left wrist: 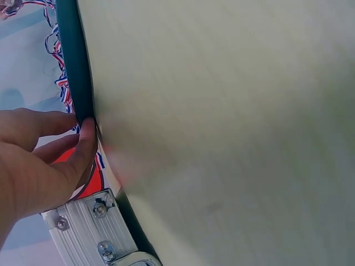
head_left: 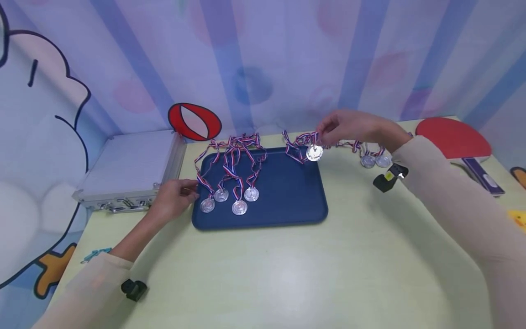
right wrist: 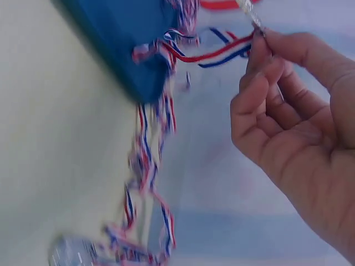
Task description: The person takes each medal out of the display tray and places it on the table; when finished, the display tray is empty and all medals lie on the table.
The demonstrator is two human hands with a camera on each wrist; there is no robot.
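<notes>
A silver medal [head_left: 314, 153] on a red, white and blue ribbon hangs over the back right corner of the dark blue tray [head_left: 287, 196]. My right hand [head_left: 349, 128] pinches it at the top, where the ribbon joins. In the right wrist view the medal [right wrist: 248, 9] appears nearly edge-on, its ribbon trailing toward the tray. Thumb and fingers of my left hand [left wrist: 47, 155] pinch the tray's edge [left wrist: 77, 61] on its left side. Several silver medals lie on the tray's left half, including a front one [head_left: 239, 207], their ribbons running to the back edge.
Right of the tray, two more silver medals [head_left: 376, 160] lie with tangled ribbons. A red table tennis paddle [head_left: 454, 139] is at the far right. To the left stand a silver case [head_left: 127, 164] and small blue clips [head_left: 96, 254]. A patterned curtain [head_left: 287, 59] hangs behind the table.
</notes>
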